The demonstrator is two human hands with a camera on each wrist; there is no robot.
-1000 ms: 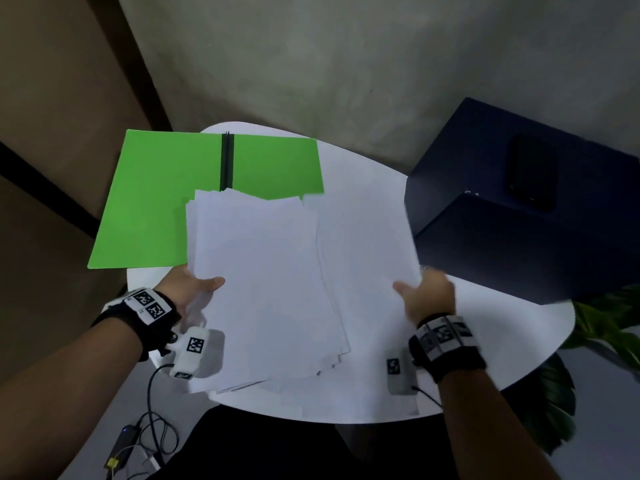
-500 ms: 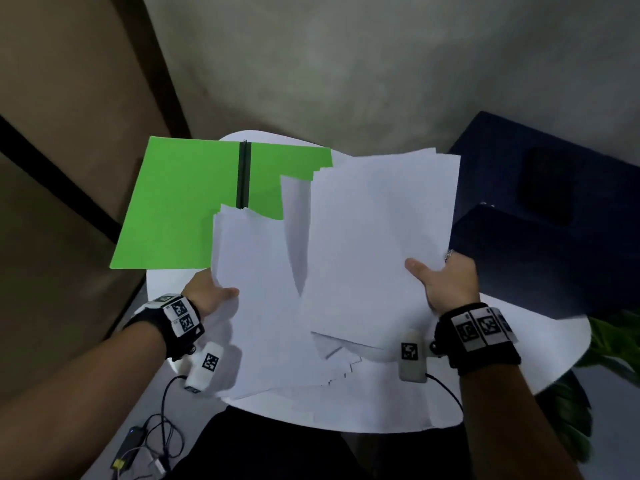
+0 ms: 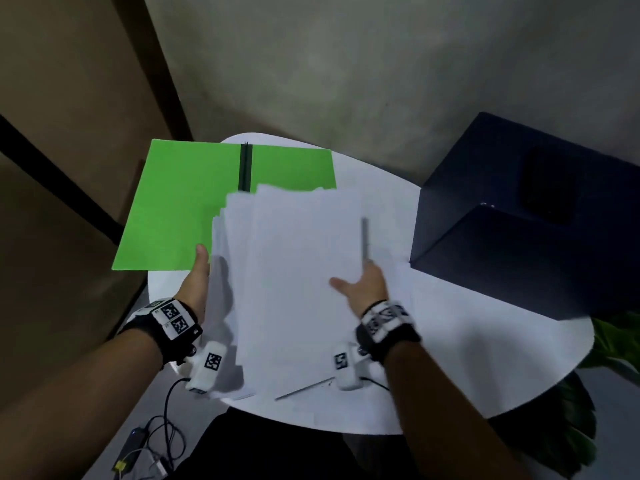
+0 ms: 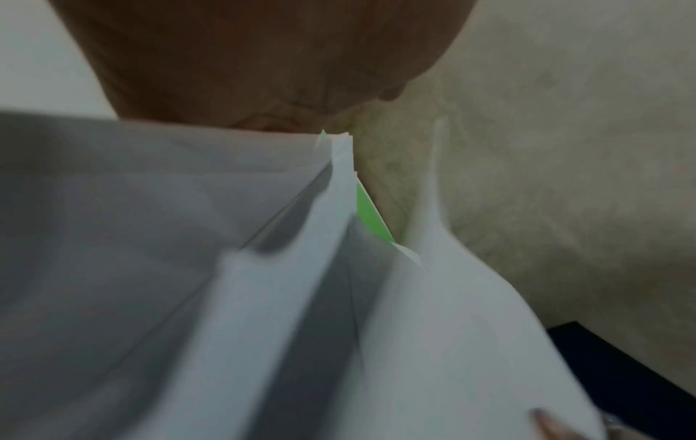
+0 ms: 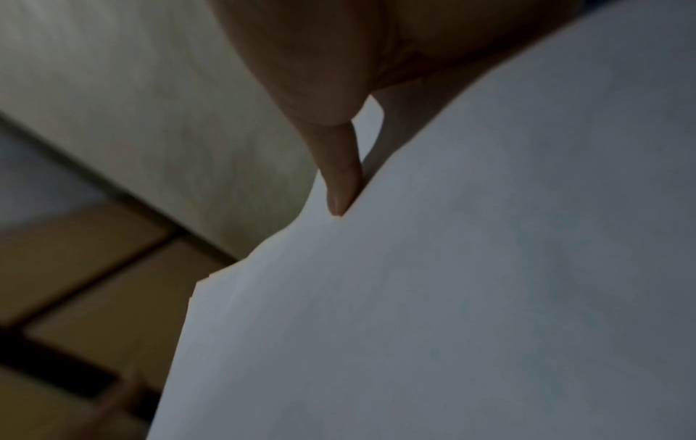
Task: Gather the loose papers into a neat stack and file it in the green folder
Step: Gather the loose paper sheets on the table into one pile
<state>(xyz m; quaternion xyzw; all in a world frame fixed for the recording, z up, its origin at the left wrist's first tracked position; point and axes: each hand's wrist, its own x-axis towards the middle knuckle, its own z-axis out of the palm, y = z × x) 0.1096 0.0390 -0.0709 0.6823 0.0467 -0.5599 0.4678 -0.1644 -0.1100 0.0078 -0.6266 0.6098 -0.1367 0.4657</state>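
Note:
A bunch of white papers (image 3: pixel 298 271) stands tilted on the round white table (image 3: pixel 485 341), its sheets uneven at the top. My left hand (image 3: pixel 195 282) holds its left edge, thumb along the side. At the right edge my right hand (image 3: pixel 367 285) grips the papers, thumb on the front sheet and fingers hidden behind. The green folder (image 3: pixel 180 202) lies open and flat at the back left, with a black spine (image 3: pixel 245 168); the papers cover its near right corner. In the left wrist view the fanned papers (image 4: pixel 452 327) hide most of the folder (image 4: pixel 367 214). The right wrist view shows my thumb (image 5: pixel 339 166) on a sheet (image 5: pixel 452 297).
A dark blue box (image 3: pixel 519 220) stands at the table's right and overlaps its edge. Green plant leaves (image 3: pixel 609 341) show below the box. Cables (image 3: pixel 152 441) lie on the floor at the near left. A grey wall rises behind the table.
My right hand has swung its lifted sheets left against the bunch in my left hand. The two bunches now form one, more upright than before.

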